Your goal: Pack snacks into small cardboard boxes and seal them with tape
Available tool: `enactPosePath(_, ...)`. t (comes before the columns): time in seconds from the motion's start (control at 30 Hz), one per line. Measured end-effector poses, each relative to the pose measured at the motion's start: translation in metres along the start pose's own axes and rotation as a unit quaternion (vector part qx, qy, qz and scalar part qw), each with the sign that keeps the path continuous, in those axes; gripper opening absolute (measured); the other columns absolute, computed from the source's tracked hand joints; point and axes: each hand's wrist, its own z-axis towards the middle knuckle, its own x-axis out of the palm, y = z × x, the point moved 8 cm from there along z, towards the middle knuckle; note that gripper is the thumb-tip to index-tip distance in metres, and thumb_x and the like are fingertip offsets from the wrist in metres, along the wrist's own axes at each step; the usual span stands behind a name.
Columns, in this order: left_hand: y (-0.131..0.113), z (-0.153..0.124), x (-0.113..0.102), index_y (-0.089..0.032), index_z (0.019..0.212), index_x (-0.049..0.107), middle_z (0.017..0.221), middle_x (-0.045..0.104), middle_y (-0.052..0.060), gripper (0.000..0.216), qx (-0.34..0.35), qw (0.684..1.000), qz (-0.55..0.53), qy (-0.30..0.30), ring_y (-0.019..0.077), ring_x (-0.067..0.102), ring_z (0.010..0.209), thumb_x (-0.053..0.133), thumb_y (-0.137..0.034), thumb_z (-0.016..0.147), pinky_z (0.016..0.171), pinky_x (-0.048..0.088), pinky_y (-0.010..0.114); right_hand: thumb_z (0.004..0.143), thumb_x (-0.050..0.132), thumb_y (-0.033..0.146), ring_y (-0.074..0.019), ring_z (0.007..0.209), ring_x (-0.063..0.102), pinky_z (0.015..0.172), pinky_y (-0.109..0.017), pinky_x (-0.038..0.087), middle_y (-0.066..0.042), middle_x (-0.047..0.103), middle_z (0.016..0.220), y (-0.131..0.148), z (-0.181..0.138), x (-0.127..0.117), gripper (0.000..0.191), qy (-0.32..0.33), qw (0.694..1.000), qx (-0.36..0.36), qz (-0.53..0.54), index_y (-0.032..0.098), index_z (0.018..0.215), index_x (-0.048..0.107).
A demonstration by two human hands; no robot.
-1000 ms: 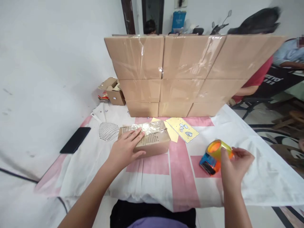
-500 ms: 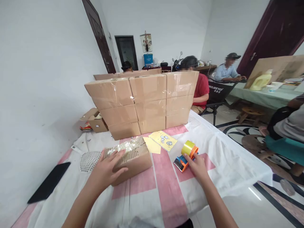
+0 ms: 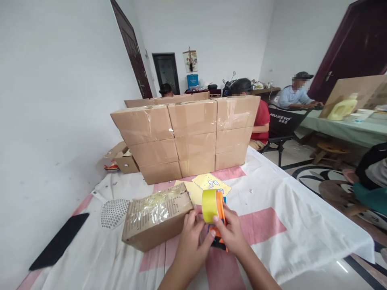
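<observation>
My right hand (image 3: 231,229) grips an orange and blue tape dispenser (image 3: 221,201) and holds it upright in front of me. A wide roll of yellowish tape (image 3: 209,206) sits on it. Curled against the dispenser's lower left side is my left hand (image 3: 195,237), its thumb on the lower part; the tape's loose end cannot be made out. To the left of my hands lies a cardboard box (image 3: 165,225) with shiny clear tape across its top.
Stacked cardboard boxes (image 3: 195,149) form a wall across the table. Yellow printed sheets (image 3: 208,181) lie before it. A black flat object (image 3: 60,241) rests at the left edge, and an open small box (image 3: 127,162) stands behind. Other people sit beyond, one in a red shirt (image 3: 262,117).
My right hand has lifted the tape dispenser off the table and brought it left. My left hand has left the cardboard box and moved right to the dispenser.
</observation>
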Motion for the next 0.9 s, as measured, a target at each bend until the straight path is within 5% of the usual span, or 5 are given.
enactPosePath(0.17,0.004,-0.002,0.012,-0.022,0.079,0.079,0.097,0.058,0.009,0.038,-0.06,0.987,-0.148,-0.037,0.0236,0.058,0.098,0.055,-0.044,0.098,0.09,0.051,0.037,0.102,0.041,0.056,-0.0141,0.051,0.044,0.049,-0.027,0.036,0.0,0.051,0.058,-0.023,0.001,-0.011,0.052,-0.095,0.995,0.037,0.007,0.02,0.065,0.053)
enactPosePath(0.4,-0.014,-0.015,0.018,-0.019,0.064,0.071,0.08,0.05,0.006,0.049,-0.071,0.954,-0.289,-0.032,0.0178,0.053,0.078,0.059,-0.056,0.095,0.071,0.045,0.03,0.098,0.041,0.065,-0.0153,0.05,0.039,0.05,-0.031,0.031,0.0,0.044,0.053,-0.027,-0.003,-0.053,0.057,-0.237,0.959,0.091,-0.124,0.023,0.06,0.046)
enactPosePath(0.67,0.017,-0.04,0.024,-0.018,0.074,0.074,0.07,0.065,0.006,0.045,-0.142,0.955,-0.259,0.014,0.0176,0.059,0.067,0.055,-0.052,0.098,0.061,0.041,0.029,0.093,0.051,0.066,-0.0154,0.059,0.049,0.055,-0.027,0.041,0.0,0.055,0.065,-0.019,0.014,-0.038,0.049,-0.265,0.944,0.175,0.089,0.021,0.074,0.054)
enactPosePath(0.8,-0.001,-0.048,0.009,-0.02,0.073,0.068,0.061,0.065,0.005,0.043,0.035,0.998,-0.053,-0.029,0.0174,0.057,0.059,0.044,-0.038,0.104,0.06,0.036,0.033,0.088,0.058,0.066,-0.0182,0.061,0.055,0.057,-0.03,0.046,-0.001,0.06,0.066,-0.018,-0.01,-0.023,0.046,-0.243,0.933,0.227,0.14,0.021,0.076,0.06)
enactPosePath(0.9,-0.033,-0.067,0.007,-0.022,0.074,0.066,0.053,0.058,0.004,0.035,0.211,0.969,0.12,-0.048,0.0172,0.052,0.054,0.044,-0.022,0.101,0.056,0.029,0.035,0.095,0.04,0.066,-0.0221,0.057,0.057,0.057,-0.037,0.05,-0.003,0.05,0.051,-0.021,-0.034,-0.015,0.059,-0.135,0.952,0.238,0.14,0.024,0.055,0.052)
